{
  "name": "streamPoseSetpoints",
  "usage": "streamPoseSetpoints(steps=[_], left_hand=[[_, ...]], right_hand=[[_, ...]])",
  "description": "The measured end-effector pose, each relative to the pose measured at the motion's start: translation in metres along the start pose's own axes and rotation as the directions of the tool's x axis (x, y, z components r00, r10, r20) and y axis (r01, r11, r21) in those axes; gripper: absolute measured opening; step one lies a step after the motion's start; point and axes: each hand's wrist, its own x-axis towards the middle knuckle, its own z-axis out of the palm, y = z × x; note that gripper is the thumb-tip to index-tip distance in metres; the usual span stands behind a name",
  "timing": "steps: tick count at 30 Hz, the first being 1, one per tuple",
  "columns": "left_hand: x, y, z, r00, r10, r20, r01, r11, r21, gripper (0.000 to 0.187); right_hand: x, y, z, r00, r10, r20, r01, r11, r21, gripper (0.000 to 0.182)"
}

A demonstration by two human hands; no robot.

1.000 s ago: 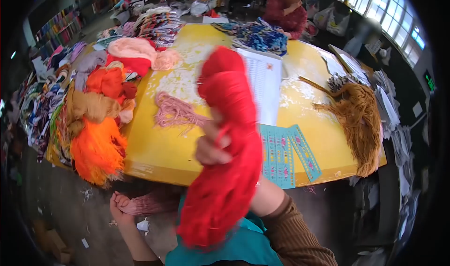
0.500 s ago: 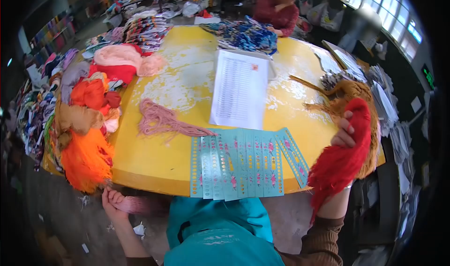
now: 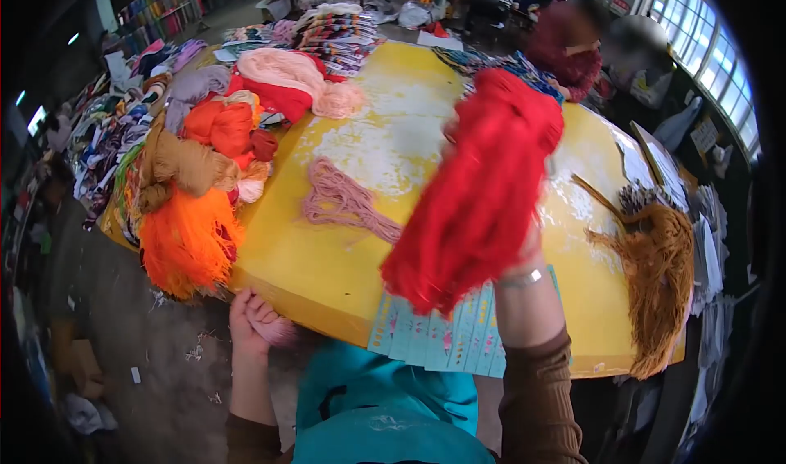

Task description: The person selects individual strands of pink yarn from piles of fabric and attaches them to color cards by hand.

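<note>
A large red yarn bundle (image 3: 483, 194) hangs from my right hand (image 3: 524, 247), raised over the middle of the yellow table (image 3: 311, 292); the bundle hides most of its fingers. My left hand (image 3: 252, 321) is closed around a pale pink yarn strand (image 3: 274, 330) at the table's front edge, below the orange yarn (image 3: 192, 239). A dusty pink skein (image 3: 344, 202) lies on the table left of the red bundle. Teal punched cards (image 3: 430, 333) lie side by side at the front edge, partly covered by the red yarn and my right forearm.
Yarn heaps in peach (image 3: 282, 75), tan (image 3: 184, 165) and other colours line the left side. A brown yarn bundle (image 3: 661, 276) hangs over the right edge, near paper stacks (image 3: 708, 251). Across the table is a person in dark red (image 3: 565, 51) beside blue yarn (image 3: 524, 71).
My right hand has carried the red bundle from the right edge leftward and up over the table, now covering the printed sheet. The view has turned left. My left hand still holds the pink yarn.
</note>
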Motion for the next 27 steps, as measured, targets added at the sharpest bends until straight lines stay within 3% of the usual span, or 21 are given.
streamPoseSetpoints(steps=[2, 4, 5, 7, 8, 10, 11, 12, 13, 15, 17, 18, 19, 20, 21, 22, 24, 25, 27], left_hand=[[0.008, -0.005, -0.001, 0.998, 0.011, -0.063, -0.01, 1.0, 0.023, 0.014], [0.015, -0.009, -0.002, 1.0, -0.012, 0.023, 0.01, 0.998, 0.061, 0.016], [0.014, -0.015, 0.009, 0.988, 0.047, -0.148, -0.029, 0.992, 0.121, 0.015], [0.014, -0.019, 0.024, 0.981, 0.051, -0.185, -0.029, 0.992, 0.123, 0.015], [0.016, -0.017, 0.018, 0.982, 0.039, -0.184, -0.015, 0.991, 0.133, 0.014], [0.018, -0.016, 0.015, 0.978, 0.043, -0.206, -0.015, 0.991, 0.135, 0.015], [0.017, -0.016, 0.015, 0.976, 0.034, -0.215, -0.004, 0.991, 0.137, 0.015], [0.015, -0.014, 0.016, 0.974, 0.026, -0.223, 0.004, 0.991, 0.135, 0.015], [0.014, -0.015, 0.017, 0.971, 0.028, -0.236, 0.006, 0.99, 0.14, 0.015], [0.014, -0.017, 0.016, 0.966, 0.012, -0.259, 0.025, 0.99, 0.137, 0.015], [0.015, -0.018, 0.014, 0.967, 0.022, -0.254, 0.0, 0.996, 0.086, 0.015], [0.017, -0.017, 0.008, 0.974, 0.015, -0.227, 0.009, 0.994, 0.106, 0.014], [0.021, -0.018, 0.005, 0.975, -0.005, -0.22, 0.029, 0.994, 0.105, 0.014], [0.025, -0.019, 0.004, 0.96, 0.072, -0.27, -0.026, 0.985, 0.172, 0.014], [0.026, -0.022, 0.005, 0.936, 0.153, -0.316, -0.076, 0.967, 0.243, 0.014], [0.017, -0.019, 0.023, 0.932, 0.168, -0.32, -0.057, 0.942, 0.329, 0.017], [0.008, -0.022, 0.043, 0.958, 0.11, -0.267, -0.015, 0.942, 0.335, 0.027], [-0.005, -0.023, 0.064, 0.973, 0.122, -0.195, -0.021, 0.891, 0.454, 0.031], [-0.024, -0.036, 0.081, 0.994, 0.106, -0.037, -0.073, 0.862, 0.502, 0.028]], right_hand=[[0.087, 0.047, 0.007, 0.996, 0.028, 0.089, -0.044, 0.982, 0.184, 0.04], [0.192, 0.09, 0.024, 0.983, 0.041, 0.178, -0.105, 0.925, 0.364, 0.04], [0.204, 0.099, 0.023, 0.974, 0.04, 0.222, -0.139, 0.883, 0.449, 0.04], [0.229, 0.113, 0.042, 0.99, -0.062, 0.126, 0.025, 0.962, 0.273, 0.039], [0.242, 0.121, 0.039, 0.993, -0.038, 0.113, 0.012, 0.975, 0.221, 0.034], [0.249, 0.162, 0.023, 0.998, -0.021, -0.059, 0.01, 0.982, -0.191, 0.036], [0.264, 0.198, -0.025, 0.96, -0.273, 0.064, 0.2, 0.505, -0.84, 0.04], [0.257, 0.209, -0.049, 0.994, -0.069, 0.081, 0.089, 0.11, -0.99, 0.041], [0.24, 0.214, -0.068, 0.992, 0.127, 0.007, 0.049, -0.326, -0.944, 0.042], [0.181, 0.216, -0.08, 0.998, -0.007, 0.054, 0.052, -0.183, -0.982, 0.042], [0.142, 0.207, -0.099, 0.991, -0.074, 0.107, 0.097, -0.128, -0.987, 0.038], [0.122, 0.197, -0.106, 0.992, -0.085, 0.09, 0.078, -0.139, -0.987, 0.038], [0.101, 0.183, -0.109, 0.996, -0.026, 0.084, 0.082, -0.06, -0.995, 0.033], [0.082, 0.17, -0.11, 0.996, 0.032, 0.082, 0.081, 0.021, -0.996, 0.028], [0.062, 0.159, -0.11, 0.998, 0.024, 0.066, 0.066, 0.012, -0.998, 0.028], [0.043, 0.149, -0.108, 1.0, 0.013, 0.004, 0.003, 0.066, -0.998, 0.024], [0.002, 0.139, -0.101, 0.997, -0.01, -0.07, -0.068, 0.17, -0.983, 0.018], [-0.019, 0.139, -0.094, 0.994, 0.031, -0.106, -0.11, 0.241, -0.964, 0.016], [-0.058, 0.14, -0.071, 0.981, 0.126, -0.147, -0.181, 0.332, -0.926, 0.011]])
